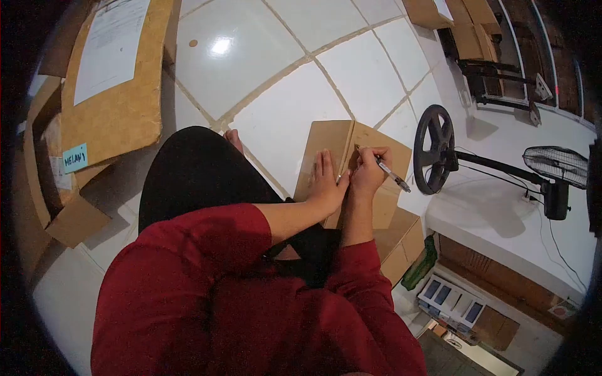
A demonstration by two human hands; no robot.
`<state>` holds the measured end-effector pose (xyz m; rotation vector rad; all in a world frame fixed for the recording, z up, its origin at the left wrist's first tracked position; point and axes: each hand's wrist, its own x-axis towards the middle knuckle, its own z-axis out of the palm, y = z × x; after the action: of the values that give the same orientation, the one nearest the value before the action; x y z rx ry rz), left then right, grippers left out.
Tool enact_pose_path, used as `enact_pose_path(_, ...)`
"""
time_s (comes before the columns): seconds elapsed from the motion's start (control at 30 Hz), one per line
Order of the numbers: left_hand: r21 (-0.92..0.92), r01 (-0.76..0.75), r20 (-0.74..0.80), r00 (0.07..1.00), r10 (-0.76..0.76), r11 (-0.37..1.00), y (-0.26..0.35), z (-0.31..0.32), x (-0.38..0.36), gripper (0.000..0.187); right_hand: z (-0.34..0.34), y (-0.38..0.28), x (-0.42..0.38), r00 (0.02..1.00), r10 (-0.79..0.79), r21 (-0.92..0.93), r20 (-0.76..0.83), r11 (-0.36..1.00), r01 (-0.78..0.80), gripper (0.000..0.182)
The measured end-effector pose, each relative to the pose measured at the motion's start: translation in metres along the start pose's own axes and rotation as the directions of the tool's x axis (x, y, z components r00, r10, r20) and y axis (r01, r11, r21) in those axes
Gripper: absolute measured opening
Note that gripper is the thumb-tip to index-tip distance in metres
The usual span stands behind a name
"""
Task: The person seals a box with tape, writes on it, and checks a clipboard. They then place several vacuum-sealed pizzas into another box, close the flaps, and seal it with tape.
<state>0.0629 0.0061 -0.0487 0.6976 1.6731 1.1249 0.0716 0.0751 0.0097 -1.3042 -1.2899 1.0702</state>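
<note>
A brown cardboard box point(384, 139) with a seam along its middle lies in front of me, close to my bent legs. My left hand point(325, 188) is open, its fingers stretched flat on the box to the left of the seam. Just right of it, my right hand point(367, 175) is closed around a pen point(395, 175) with a clear and dark barrel. The pen's back end points down and right; its tip is near the cardboard by the seam. Any marks under the tip are too small to make out.
Another cardboard box point(411, 247) is beside my right arm. To the right stands a black fan point(555, 175) with a round base point(433, 150). At left are large cartons point(119, 119) with a paper sheet point(113, 47) and a blue label point(74, 158). White tiles point(282, 119) cover the floor.
</note>
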Motion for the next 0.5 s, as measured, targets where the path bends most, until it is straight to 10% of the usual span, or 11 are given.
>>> enact_pose_path(0.5,-0.005,0.021,0.01,1.0,-0.021,1.0,0.0004,-0.0002,-0.001,0.073,0.0038,-0.0035,-0.0023,0.994,0.058,0.063,-0.09,0.997,-0.053,0.02)
